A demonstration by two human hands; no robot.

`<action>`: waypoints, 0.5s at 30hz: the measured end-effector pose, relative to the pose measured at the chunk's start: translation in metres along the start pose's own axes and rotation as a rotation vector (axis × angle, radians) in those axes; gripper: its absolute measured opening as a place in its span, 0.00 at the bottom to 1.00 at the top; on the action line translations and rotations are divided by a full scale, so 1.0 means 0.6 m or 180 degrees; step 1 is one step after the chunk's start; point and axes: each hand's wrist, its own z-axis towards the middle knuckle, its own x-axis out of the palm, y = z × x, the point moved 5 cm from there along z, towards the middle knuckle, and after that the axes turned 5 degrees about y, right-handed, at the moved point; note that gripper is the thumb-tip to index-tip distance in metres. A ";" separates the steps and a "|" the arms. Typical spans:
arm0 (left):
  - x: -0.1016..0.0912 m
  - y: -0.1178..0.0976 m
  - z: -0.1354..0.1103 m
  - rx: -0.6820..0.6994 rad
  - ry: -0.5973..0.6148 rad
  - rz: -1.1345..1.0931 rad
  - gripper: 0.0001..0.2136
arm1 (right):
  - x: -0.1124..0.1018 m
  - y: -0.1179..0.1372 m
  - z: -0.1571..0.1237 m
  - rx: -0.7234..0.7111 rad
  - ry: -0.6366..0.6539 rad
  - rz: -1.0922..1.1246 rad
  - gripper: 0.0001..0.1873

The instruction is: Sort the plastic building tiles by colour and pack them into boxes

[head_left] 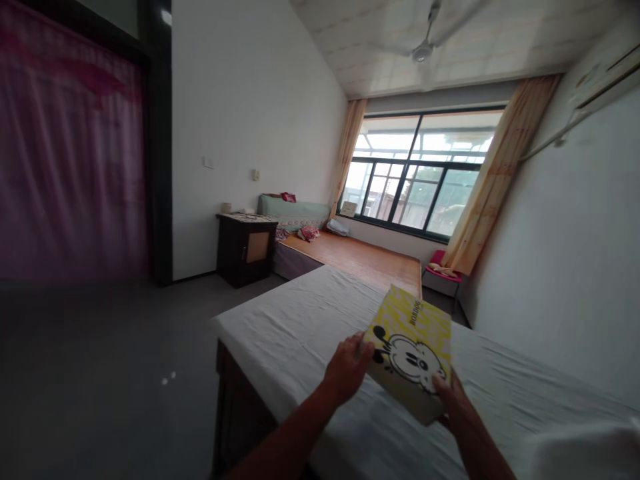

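A flat yellow box (410, 350) with a cartoon animal face printed on its lid sits tilted just above a bed covered with a white sheet (290, 333). My left hand (346, 370) grips the box's left edge, fingers curled round it. At the box's lower right corner my right hand (453, 400) holds it from below, thumb on the lid. Both forearms reach in from the bottom of the view.
A second bed with a bare wooden top (360, 257) stands further back by a large window (420, 177) with orange curtains. A dark nightstand (246, 248) is by the left wall. A red chair (443, 270) stands at the right. Grey floor (100, 373) lies to the left.
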 end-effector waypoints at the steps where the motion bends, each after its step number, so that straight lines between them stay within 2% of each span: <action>1: -0.050 0.014 -0.007 -0.0188 -0.0344 0.0129 0.21 | 0.052 0.014 0.012 -0.0063 0.0249 0.0109 0.43; 4: -0.178 0.057 -0.034 -0.0516 -0.0962 0.0411 0.21 | 0.197 0.052 0.028 -0.0209 0.1015 0.0451 0.41; 6: -0.247 0.088 -0.052 -0.0634 -0.1187 0.0532 0.21 | 0.277 0.068 0.031 -0.0225 0.1420 0.0560 0.38; 8: -0.304 0.122 -0.066 -0.0699 -0.1321 0.0647 0.21 | 0.342 0.073 0.035 -0.0126 0.1697 0.0621 0.37; 10: -0.345 0.158 -0.075 -0.0790 -0.1338 0.0658 0.21 | 0.390 0.076 0.041 -0.0082 0.1861 0.0713 0.40; 12: -0.377 0.190 -0.080 -0.0862 -0.1438 0.0531 0.20 | 0.420 0.077 0.048 -0.0135 0.1929 0.0832 0.43; 13: -0.390 0.202 -0.082 -0.0909 -0.1596 0.0465 0.19 | 0.429 0.077 0.048 -0.0151 0.1965 0.0886 0.45; 15: -0.413 0.217 -0.088 -0.1040 -0.2171 0.0472 0.18 | 0.437 0.073 0.042 -0.0085 0.2128 0.0935 0.46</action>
